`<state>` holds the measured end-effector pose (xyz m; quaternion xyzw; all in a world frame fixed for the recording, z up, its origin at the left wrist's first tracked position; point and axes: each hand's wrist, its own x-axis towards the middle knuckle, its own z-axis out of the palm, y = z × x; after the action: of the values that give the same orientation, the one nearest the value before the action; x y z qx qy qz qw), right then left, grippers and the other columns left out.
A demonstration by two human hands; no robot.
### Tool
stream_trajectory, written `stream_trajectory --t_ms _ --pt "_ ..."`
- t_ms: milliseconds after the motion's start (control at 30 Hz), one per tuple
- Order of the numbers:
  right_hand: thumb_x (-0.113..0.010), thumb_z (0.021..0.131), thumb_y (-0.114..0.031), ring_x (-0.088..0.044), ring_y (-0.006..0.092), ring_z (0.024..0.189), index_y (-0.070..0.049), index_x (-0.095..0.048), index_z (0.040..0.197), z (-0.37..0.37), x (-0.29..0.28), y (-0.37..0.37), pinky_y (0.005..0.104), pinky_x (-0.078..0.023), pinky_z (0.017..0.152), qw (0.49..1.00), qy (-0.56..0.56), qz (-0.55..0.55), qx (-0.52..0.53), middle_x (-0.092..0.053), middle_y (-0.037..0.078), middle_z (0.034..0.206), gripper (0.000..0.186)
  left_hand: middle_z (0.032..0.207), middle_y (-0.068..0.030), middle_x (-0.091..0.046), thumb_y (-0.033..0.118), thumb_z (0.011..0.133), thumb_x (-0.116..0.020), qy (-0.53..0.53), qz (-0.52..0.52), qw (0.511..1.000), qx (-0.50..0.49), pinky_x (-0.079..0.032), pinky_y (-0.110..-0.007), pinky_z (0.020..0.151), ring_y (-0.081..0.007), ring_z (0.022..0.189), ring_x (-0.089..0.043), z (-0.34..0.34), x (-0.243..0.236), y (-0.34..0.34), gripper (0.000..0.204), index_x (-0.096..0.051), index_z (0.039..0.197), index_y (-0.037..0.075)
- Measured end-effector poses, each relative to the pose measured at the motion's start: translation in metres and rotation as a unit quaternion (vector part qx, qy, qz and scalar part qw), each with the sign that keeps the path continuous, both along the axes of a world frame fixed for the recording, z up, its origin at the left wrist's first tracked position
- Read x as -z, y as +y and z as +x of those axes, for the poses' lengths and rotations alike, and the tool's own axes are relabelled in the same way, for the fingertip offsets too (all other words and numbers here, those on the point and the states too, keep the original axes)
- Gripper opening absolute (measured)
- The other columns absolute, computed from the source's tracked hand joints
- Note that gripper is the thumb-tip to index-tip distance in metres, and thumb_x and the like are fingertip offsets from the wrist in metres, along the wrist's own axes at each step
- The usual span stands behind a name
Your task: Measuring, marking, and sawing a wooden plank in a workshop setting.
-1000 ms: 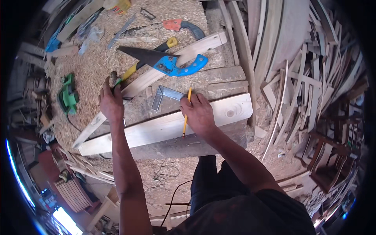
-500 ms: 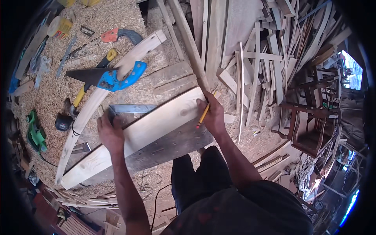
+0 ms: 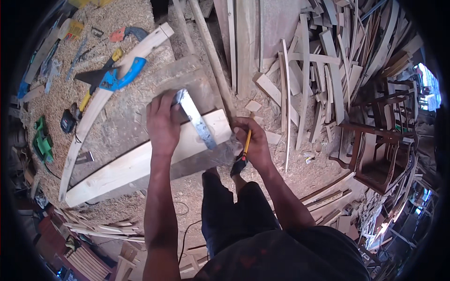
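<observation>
Sawdust and shavings cover the counter [image 3: 61, 93] we stand at, and offcuts and slats [image 3: 318, 79] lie heaped on the floor beyond its right edge. We lean over a pale plank [image 3: 140, 161] that lies slantwise along the counter's near edge, its right end close to the near right corner. Our left hand [image 3: 163, 122] presses a metal square [image 3: 196, 119] across that end, fingers wrapped over its stock, so the blade lies flat on the plank's face. Our right hand [image 3: 251, 145] is closed around a yellow pencil [image 3: 245, 146], fingers pinched on the shaft, held at the plank's end just beside the blade's tip; we cannot tell whether the point touches wood. We judge the step in hand to be marking a line across the plank. The next move would call for keeping the square pressed tight and steady against the plank's edge while the pencil runs along the blade without slipping. Farther back on the counter lie a curved wooden strip [image 3: 89, 122] and a blue-handled handsaw [image 3: 112, 77], with a green tool [image 3: 43, 140] near the left edge.
</observation>
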<state>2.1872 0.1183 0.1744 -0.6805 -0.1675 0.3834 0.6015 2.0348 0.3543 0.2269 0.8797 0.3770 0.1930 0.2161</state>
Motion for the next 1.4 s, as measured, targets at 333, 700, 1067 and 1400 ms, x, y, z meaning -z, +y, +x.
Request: stream_trajectory --t_ms 333,700,1067,1400 --pt "-0.066 0.115 -0.026 -0.071 0.0163 0.108 -0.004 -0.067 0.140 0.035 -0.009 -0.144 0.0324 -0.056 0.097 0.997 0.039 -0.055 0.024 -0.076 0.008 0.120 0.034 0.133 -0.0173 -0.068 0.009 0.101 -0.067 -0.040 0.032 0.998 0.032 -0.048 -0.051 0.109 -0.0404 0.120 -0.061 0.030 0.046 -0.094 0.041 -0.069 0.141 0.011" --pt "-0.063 0.117 -0.030 -0.068 0.0129 0.080 -0.003 -0.067 0.122 -0.016 -0.026 -0.155 0.0299 -0.058 0.079 0.995 0.083 -0.037 0.049 -0.071 0.006 0.092 0.028 0.136 -0.0107 -0.072 0.022 0.104 -0.068 -0.036 0.063 0.997 0.016 -0.049 -0.046 0.111 -0.0362 0.123 -0.062 0.019 0.057 -0.102 0.038 -0.073 0.141 0.013" --pt "-0.071 0.113 -0.015 -0.066 0.0073 0.083 -0.003 -0.065 0.110 -0.044 -0.027 -0.142 0.0252 -0.056 0.077 0.998 0.007 -0.058 -0.029 -0.071 0.003 0.092 0.014 0.136 -0.0086 -0.073 0.021 0.103 -0.070 -0.056 0.063 0.996 0.013 -0.050 -0.046 0.111 -0.0352 0.124 -0.064 0.012 0.060 -0.101 0.036 -0.076 0.138 0.013" --pt "-0.069 0.112 -0.014 -0.073 0.0124 0.098 0.002 -0.070 0.130 -0.036 -0.040 -0.137 0.0275 -0.059 0.088 0.995 -0.036 -0.058 -0.072 -0.079 0.009 0.109 0.024 0.136 -0.0091 -0.073 0.021 0.103 -0.070 -0.054 0.064 0.996 0.007 -0.050 -0.046 0.111 -0.0353 0.124 -0.064 0.011 0.061 -0.102 0.036 -0.076 0.137 0.011"
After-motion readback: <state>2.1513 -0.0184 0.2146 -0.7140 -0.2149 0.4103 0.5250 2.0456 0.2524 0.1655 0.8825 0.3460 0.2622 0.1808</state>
